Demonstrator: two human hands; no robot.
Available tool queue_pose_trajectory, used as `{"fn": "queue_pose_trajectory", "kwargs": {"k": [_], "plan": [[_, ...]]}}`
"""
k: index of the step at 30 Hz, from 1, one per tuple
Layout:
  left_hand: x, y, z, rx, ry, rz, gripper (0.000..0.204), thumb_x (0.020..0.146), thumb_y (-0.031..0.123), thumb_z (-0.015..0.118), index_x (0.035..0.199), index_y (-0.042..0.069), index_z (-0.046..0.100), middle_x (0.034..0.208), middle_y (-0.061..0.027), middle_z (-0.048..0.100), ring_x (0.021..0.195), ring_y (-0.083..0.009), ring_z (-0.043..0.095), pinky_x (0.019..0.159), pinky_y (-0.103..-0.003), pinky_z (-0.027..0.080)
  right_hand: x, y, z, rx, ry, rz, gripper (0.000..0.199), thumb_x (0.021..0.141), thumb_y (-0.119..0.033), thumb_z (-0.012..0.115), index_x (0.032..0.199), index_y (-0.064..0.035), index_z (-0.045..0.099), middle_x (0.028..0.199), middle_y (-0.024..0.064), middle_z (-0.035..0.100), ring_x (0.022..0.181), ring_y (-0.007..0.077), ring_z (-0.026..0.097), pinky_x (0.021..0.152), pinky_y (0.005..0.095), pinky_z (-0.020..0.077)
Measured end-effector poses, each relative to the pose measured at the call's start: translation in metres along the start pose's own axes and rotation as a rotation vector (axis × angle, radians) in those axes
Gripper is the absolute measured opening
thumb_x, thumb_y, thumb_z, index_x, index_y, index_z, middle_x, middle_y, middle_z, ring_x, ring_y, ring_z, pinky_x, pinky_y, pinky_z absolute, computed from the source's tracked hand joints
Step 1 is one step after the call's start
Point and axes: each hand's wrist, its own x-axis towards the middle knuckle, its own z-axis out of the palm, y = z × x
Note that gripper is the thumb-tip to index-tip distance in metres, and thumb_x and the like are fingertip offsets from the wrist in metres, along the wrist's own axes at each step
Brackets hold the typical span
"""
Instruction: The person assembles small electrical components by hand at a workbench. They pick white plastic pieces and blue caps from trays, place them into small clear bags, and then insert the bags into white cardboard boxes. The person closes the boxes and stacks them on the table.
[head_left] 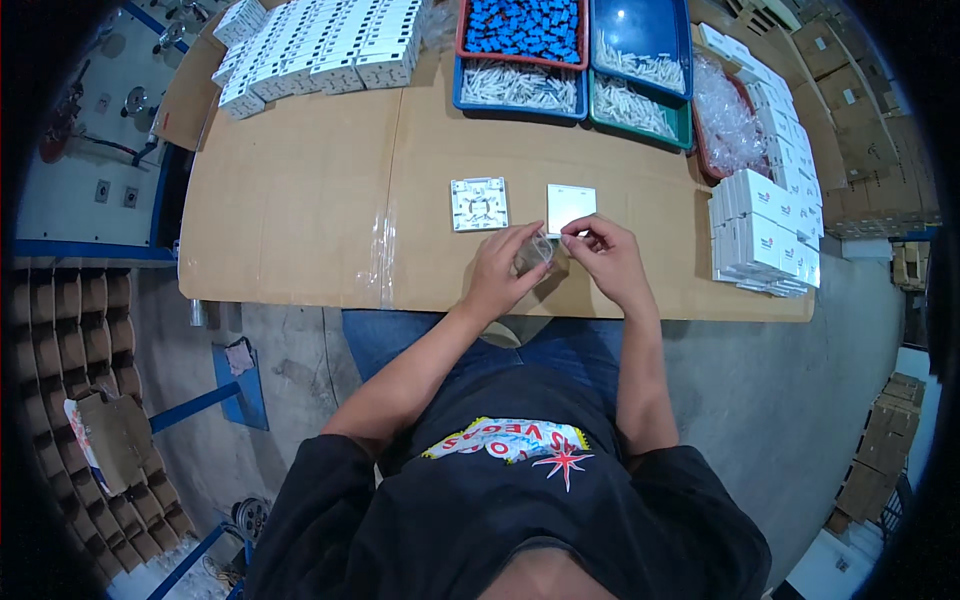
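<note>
Near the table's front edge, my left hand (495, 272) has its fingers curled round a small clear plastic bag (532, 256). My right hand (615, 265) is closed in a pinch beside the bag's upper end. A small whitish bit shows by those fingertips, too small to name. Just beyond the right hand lies a blank white square plate (572, 204). To its left rests a white square wall-switch-like part (479, 204), its moulded inner side facing up.
Cardboard covers the table (300, 210). Stacked white boxes (330, 50) stand far left, others (765, 230) at the right. At the back, a red tray (461, 40) holds blue parts; a blue tray (520, 117) holds white pieces. Clear bags (730, 120) fill a bin.
</note>
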Motion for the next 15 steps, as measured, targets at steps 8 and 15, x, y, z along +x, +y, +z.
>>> {"fn": "queue_pose_trajectory", "kwargs": {"k": [8,15], "plan": [[0.002,0.002,-0.002,0.003,-0.005,0.0,0.062,0.082,0.016,0.083,0.14,0.006,0.063,0.126,-0.0152,0.068,0.116,-0.0335,0.065,0.1,-0.044,0.05,-0.003,-0.015,0.01,-0.097,-0.083,0.09,0.013,0.092,-0.008,0.075,0.103,-0.0008,0.075,0.089,0.003,0.069,0.069,0.008,0.055,0.063,0.0255,0.0449],[0.0,0.002,-0.005,0.007,0.022,0.024,0.061,0.082,0.018,0.083,0.139,0.007,0.063,0.127,-0.0142,0.068,0.116,-0.0325,0.065,0.1,-0.042,0.05,0.002,-0.001,0.011,-0.109,-0.019,-0.103,0.013,0.097,-0.012,0.073,0.101,0.001,0.074,0.094,0.0026,0.067,0.076,0.0092,0.057,0.067,0.0264,0.0455]]}}
